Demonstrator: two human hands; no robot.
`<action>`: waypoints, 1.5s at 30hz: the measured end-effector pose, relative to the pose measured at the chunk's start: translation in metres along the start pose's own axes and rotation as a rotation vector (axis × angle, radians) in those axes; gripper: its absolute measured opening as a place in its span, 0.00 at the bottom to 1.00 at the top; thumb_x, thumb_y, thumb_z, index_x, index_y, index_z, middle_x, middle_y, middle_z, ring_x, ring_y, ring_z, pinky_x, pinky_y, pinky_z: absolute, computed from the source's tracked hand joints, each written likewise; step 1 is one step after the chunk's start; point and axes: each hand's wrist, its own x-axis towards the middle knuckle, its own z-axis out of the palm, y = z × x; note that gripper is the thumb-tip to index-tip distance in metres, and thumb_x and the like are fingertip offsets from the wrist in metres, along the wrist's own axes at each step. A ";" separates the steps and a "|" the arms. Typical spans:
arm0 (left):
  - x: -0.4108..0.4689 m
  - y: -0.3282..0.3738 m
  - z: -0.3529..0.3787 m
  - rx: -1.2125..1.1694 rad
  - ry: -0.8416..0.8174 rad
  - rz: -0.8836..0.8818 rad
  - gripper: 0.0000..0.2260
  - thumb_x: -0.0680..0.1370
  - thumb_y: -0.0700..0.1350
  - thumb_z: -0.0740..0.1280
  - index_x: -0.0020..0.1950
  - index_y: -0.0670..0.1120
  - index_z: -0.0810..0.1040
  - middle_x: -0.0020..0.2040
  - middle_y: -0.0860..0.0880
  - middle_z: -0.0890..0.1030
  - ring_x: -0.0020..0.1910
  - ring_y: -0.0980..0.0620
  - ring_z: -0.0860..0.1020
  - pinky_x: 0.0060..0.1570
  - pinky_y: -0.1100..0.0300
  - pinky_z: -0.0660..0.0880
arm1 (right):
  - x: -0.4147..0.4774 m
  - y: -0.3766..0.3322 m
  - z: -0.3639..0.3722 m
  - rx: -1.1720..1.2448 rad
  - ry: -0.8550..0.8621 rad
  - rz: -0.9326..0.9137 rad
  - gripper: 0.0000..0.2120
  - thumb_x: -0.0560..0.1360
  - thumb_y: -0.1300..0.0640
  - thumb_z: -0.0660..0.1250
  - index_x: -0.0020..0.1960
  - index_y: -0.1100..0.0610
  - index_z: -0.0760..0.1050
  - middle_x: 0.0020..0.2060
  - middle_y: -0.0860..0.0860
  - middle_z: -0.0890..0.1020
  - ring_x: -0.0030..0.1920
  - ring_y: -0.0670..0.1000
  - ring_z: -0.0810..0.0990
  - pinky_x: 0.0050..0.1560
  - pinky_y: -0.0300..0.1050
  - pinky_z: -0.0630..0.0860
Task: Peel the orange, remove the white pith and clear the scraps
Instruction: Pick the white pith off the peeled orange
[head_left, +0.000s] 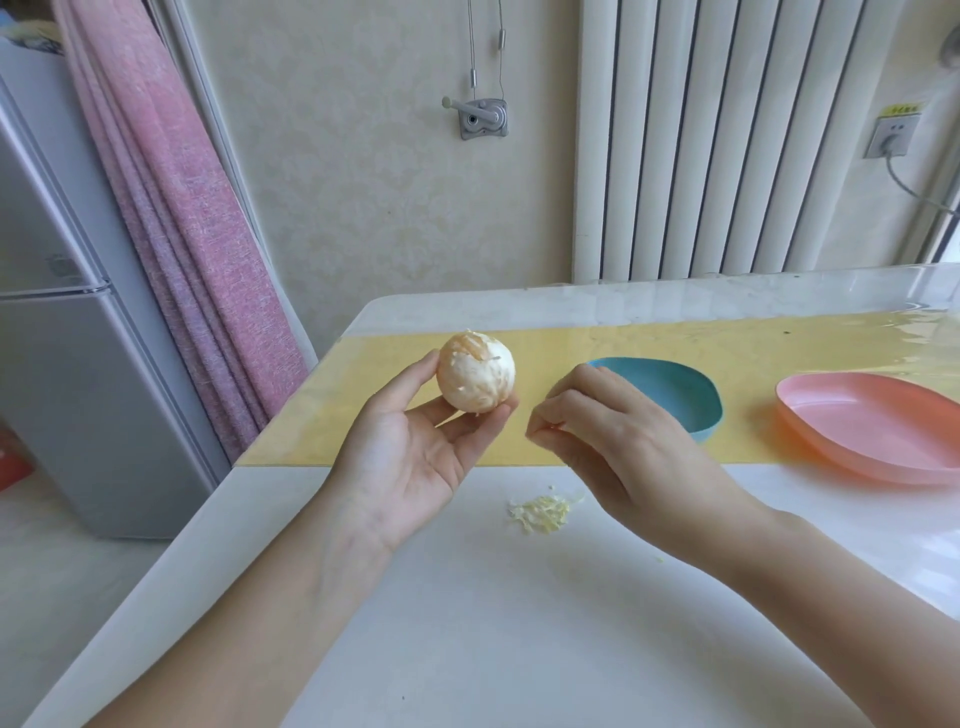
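Observation:
My left hand (415, 447) holds the peeled orange (475, 373) up above the table, thumb on its left side and fingertips under it. White pith still covers most of the fruit, with orange flesh showing near its top. My right hand (618, 431) hovers just right of the orange with its fingertips pinched together on a small shred of pith (553, 427). A small heap of pale pith scraps (543, 513) lies on the white table below the hands.
A teal bowl (680, 395) sits behind my right hand on the yellow mat (649, 343). A pink dish (872, 431) stands further right. The white table (519, 623) ends at its left edge beside a fridge (78, 364) and a pink curtain.

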 end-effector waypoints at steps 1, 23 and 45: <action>0.000 0.001 0.000 0.003 0.006 0.005 0.20 0.75 0.46 0.68 0.60 0.33 0.76 0.53 0.35 0.82 0.46 0.39 0.83 0.42 0.54 0.83 | 0.000 0.000 0.000 0.024 0.000 0.028 0.14 0.81 0.54 0.55 0.50 0.58 0.77 0.44 0.49 0.74 0.43 0.51 0.74 0.45 0.41 0.72; 0.006 -0.006 -0.002 0.167 0.035 0.102 0.13 0.67 0.40 0.70 0.51 0.40 0.80 0.57 0.41 0.80 0.51 0.44 0.81 0.48 0.49 0.82 | -0.001 -0.001 -0.004 0.241 -0.035 0.368 0.06 0.66 0.60 0.78 0.38 0.52 0.82 0.30 0.43 0.81 0.37 0.44 0.79 0.38 0.31 0.73; -0.004 -0.021 0.006 0.304 -0.062 0.130 0.06 0.69 0.42 0.70 0.40 0.43 0.87 0.48 0.44 0.85 0.46 0.52 0.84 0.48 0.59 0.81 | -0.001 0.000 -0.001 0.025 0.433 0.045 0.04 0.72 0.58 0.72 0.44 0.58 0.85 0.36 0.52 0.81 0.35 0.48 0.77 0.36 0.39 0.73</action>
